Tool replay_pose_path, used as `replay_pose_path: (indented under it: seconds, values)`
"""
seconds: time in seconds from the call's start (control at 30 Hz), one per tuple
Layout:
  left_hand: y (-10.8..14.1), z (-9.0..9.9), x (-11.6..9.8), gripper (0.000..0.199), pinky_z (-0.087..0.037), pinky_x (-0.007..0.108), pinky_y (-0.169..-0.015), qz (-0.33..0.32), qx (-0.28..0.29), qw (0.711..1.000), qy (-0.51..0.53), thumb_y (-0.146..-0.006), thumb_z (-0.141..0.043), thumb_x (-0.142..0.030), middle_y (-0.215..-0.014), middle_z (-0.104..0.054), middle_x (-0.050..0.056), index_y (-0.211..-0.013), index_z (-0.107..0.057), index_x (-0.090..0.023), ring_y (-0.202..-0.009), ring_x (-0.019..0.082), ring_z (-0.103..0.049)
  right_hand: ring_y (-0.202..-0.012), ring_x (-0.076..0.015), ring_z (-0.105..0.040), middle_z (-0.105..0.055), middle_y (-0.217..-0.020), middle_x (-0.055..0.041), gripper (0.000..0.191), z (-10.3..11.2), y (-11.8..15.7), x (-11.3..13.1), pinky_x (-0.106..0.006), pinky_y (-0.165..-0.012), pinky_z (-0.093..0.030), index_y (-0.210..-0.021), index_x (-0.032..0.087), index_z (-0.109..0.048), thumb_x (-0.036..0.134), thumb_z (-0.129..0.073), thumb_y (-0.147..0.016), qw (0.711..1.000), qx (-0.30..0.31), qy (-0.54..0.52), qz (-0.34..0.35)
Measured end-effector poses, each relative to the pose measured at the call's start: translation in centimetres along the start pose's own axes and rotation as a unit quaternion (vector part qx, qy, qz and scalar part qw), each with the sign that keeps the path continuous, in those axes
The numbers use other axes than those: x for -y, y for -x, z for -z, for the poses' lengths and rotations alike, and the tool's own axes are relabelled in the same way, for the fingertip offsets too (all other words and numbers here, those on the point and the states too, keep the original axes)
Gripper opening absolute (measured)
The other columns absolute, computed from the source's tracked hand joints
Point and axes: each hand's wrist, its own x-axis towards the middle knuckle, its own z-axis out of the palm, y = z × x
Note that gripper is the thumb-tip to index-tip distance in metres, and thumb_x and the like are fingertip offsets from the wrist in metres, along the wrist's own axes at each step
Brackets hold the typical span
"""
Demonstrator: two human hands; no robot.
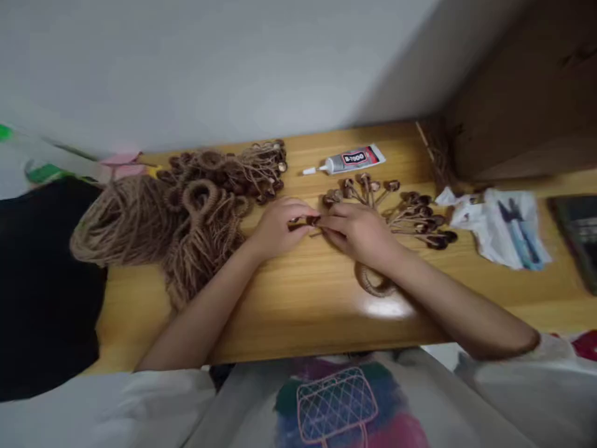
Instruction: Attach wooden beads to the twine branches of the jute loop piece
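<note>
In the middle of the table my left hand (pixel 281 229) and my right hand (pixel 361 231) meet fingertip to fingertip. Both pinch a small, shiny dark brown nut-shell-like piece (pixel 312 220). Its exact kind is too small and blurred to tell. Around my right hand fan out several cords tipped with similar dark shells (pixel 422 218). Below its wrist, a braided twine ring (pixel 373 285) lies partly hidden. To the left of my left hand rests a bundle of twine with a looped top (pixel 199 202). A pile of shell-tipped cords (pixel 261 167) is behind it.
A B-7000 glue tube (pixel 349 159) lies near the wall. At left are a big twine skein (pixel 130 221) and black cloth (pixel 46 286). At right, blue-handled tools (pixel 523 236) rest on white tissue (pixel 494 208), beside a dark device (pixel 578 230). A cardboard box (pixel 522 93) stands behind.
</note>
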Motion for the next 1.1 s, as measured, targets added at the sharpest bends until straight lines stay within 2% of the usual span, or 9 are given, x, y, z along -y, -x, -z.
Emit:
replay_pose_path:
  seconds: [0.17, 0.6, 0.73, 0.9, 1.1]
  values:
    - [-0.05, 0.12, -0.08, 0.015, -0.053, 0.030, -0.077, 0.004, 0.008, 1.000, 0.002, -0.078, -0.071, -0.017, -0.089, -0.075, 0.005, -0.093, -0.073, -0.016, -0.082, 0.018, -0.068, -0.082, -0.0225, -0.062, -0.068, -0.090, -0.0096, 0.026, -0.14, -0.04, 0.21, -0.032, -0.072, -0.042, -0.100, 0.016, -0.074, 0.023, -0.051, -0.091, 1.000, -0.009, 0.009, 0.005]
    - [0.07, 0.08, 0.14, 0.014, -0.055, 0.031, -0.082, 0.011, 0.003, 1.000, 0.015, -0.081, -0.069, -0.020, -0.093, -0.075, 0.007, -0.094, -0.072, -0.017, -0.088, 0.018, -0.069, -0.082, -0.0198, -0.062, -0.069, -0.090, -0.0080, 0.028, -0.67, 0.19, -0.44, -0.029, -0.069, -0.042, -0.102, 0.017, -0.072, 0.020, -0.047, -0.091, 0.997, -0.058, -0.047, 0.022]
    - [0.14, 0.07, 0.24, 0.013, -0.055, 0.031, -0.082, 0.007, 0.002, 1.000, 0.016, -0.081, -0.068, -0.020, -0.094, -0.074, 0.007, -0.093, -0.072, -0.017, -0.088, 0.018, -0.069, -0.082, -0.0202, -0.063, -0.069, -0.090, -0.0083, 0.025, -0.72, 0.14, -0.36, -0.029, -0.069, -0.043, -0.101, 0.016, -0.070, 0.021, -0.047, -0.091, 0.997, -0.063, -0.042, 0.010]
    - [0.10, 0.14, 0.19, 0.013, -0.055, 0.031, -0.080, 0.008, 0.005, 1.000, 0.008, -0.082, -0.066, -0.022, -0.092, -0.074, 0.008, -0.093, -0.072, -0.017, -0.086, 0.018, -0.069, -0.079, -0.0203, -0.065, -0.070, -0.089, -0.0080, 0.021, -0.58, 0.16, -0.08, -0.028, -0.068, -0.044, -0.098, 0.014, -0.065, 0.023, -0.050, -0.088, 0.994, -0.076, -0.083, -0.018]
    - [0.08, 0.15, 0.16, 0.013, -0.055, 0.031, -0.080, 0.000, 0.003, 1.000, 0.009, -0.082, -0.065, -0.022, -0.091, -0.074, 0.008, -0.093, -0.072, -0.017, -0.086, 0.018, -0.069, -0.074, -0.0201, -0.066, -0.071, -0.087, -0.0070, 0.026, -0.54, 0.28, 0.04, -0.028, -0.065, -0.045, -0.107, 0.014, -0.061, 0.021, -0.050, -0.085, 0.989, -0.108, -0.096, -0.034]
